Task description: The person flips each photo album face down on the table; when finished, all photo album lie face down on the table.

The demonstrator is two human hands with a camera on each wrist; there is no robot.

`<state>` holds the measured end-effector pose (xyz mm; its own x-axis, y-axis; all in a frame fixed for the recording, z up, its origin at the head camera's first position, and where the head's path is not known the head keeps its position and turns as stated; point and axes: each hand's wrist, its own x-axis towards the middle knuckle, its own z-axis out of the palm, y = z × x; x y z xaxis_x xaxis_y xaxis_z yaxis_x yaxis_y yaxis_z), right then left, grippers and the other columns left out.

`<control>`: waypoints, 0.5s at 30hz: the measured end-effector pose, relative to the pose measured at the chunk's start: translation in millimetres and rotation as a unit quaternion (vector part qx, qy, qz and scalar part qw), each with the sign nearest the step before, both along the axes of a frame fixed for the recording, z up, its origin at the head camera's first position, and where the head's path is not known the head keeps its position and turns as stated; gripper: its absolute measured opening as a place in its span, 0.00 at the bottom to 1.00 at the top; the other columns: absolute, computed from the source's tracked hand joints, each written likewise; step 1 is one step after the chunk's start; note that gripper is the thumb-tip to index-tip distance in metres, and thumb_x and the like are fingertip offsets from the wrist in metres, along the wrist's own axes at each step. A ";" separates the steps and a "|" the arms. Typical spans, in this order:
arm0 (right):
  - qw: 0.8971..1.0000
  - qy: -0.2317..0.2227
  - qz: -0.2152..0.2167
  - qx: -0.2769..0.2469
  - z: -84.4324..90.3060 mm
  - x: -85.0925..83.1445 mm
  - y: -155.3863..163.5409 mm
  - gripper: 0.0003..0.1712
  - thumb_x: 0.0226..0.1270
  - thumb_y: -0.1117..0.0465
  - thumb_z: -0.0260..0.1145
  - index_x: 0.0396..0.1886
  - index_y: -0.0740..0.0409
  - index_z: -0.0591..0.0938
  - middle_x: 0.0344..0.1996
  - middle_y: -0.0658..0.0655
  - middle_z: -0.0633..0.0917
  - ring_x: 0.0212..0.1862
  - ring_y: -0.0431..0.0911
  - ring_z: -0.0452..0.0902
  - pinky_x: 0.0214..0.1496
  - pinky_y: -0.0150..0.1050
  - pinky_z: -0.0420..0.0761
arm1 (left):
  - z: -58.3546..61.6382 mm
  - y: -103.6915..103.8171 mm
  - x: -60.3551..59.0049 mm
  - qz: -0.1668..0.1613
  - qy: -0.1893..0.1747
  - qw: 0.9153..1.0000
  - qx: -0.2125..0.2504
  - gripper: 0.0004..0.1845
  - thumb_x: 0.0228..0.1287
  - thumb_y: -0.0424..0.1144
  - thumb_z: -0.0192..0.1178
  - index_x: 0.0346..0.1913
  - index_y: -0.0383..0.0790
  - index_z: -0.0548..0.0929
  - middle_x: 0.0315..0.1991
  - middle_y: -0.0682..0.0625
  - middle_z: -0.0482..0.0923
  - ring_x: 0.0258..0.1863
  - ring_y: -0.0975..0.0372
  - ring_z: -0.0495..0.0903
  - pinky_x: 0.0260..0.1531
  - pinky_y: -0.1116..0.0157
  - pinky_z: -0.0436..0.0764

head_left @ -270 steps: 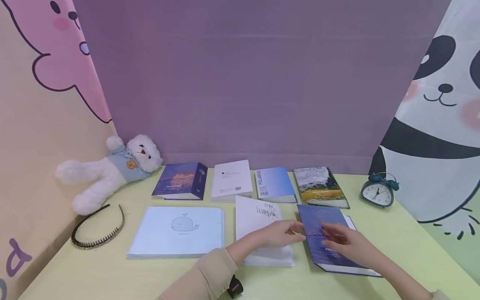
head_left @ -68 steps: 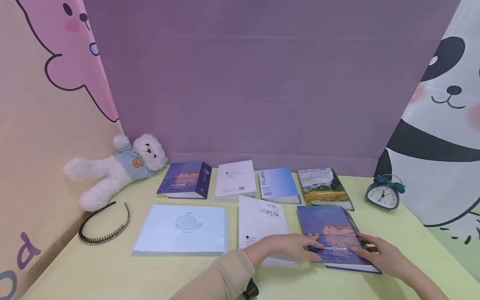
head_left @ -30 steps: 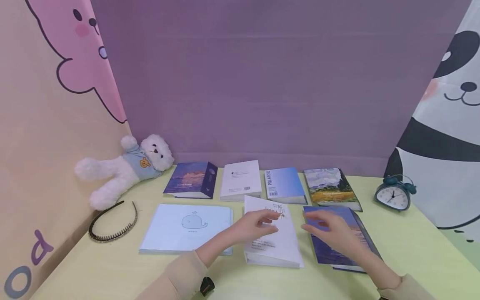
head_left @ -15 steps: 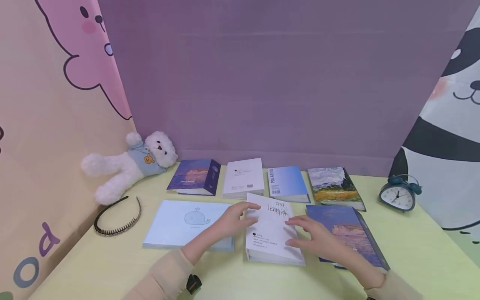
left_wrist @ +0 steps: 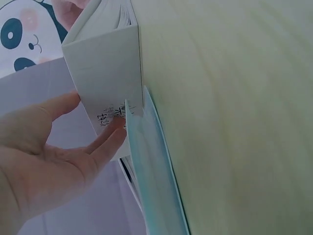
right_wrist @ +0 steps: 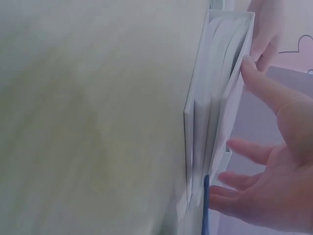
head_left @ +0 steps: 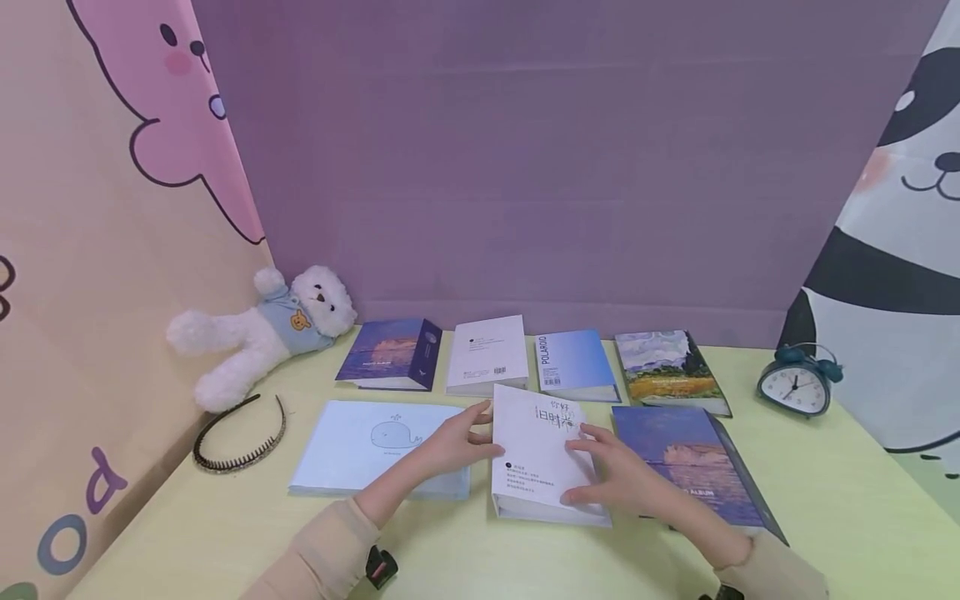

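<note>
A thick white photo album [head_left: 527, 437] lies between my hands, dark handwritten-style characters on its cover and printed lines near its bottom. My left hand [head_left: 453, 442] is at its left side; in the left wrist view the thumb and fingers [left_wrist: 108, 143] touch the white spine, loosely extended. Over the album's right side is my right hand [head_left: 618, 477]. Its thumb [right_wrist: 261, 83] touches the cover's edge in the right wrist view, while the other fingers spread beside the cover. White page edges [right_wrist: 215, 73] show there between the covers.
Left of it lies a pale blue whale album [head_left: 345, 450], right a purple-blue photo album [head_left: 693, 458]. Behind are another sunset album [head_left: 386, 350], a white one [head_left: 487, 354], a blue Polaroid one [head_left: 573, 362] and a landscape one [head_left: 667, 367]. Headband [head_left: 236, 458], plush bear [head_left: 292, 321] and alarm clock [head_left: 797, 387] flank them.
Both hands have left the purple-blue album, now with its cover facing up and its spine on the right, and moved left to the white album. The view has shifted slightly right.
</note>
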<state>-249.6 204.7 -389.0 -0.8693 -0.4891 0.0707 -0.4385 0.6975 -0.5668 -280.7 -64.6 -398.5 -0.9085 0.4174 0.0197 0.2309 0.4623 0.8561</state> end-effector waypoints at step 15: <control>0.995 -0.076 -0.064 0.034 -8.4 -6.5 0.2 0.55 0.46 0.41 0.74 0.67 0.68 0.64 0.63 0.70 0.69 0.64 0.65 0.63 0.62 0.58 0.68 | -3.6 -3.8 -1.0 -0.065 -0.037 0.995 -0.058 0.20 0.69 0.46 0.52 0.58 0.39 0.77 0.39 0.50 0.82 0.35 0.63 0.75 0.40 0.67 0.74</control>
<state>-256.1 204.9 -397.4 -0.9226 -0.3738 -0.0956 -0.2571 0.7804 -0.5700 -281.7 -68.4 -402.1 -0.8438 0.5271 -0.1006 0.2338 0.5300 0.8151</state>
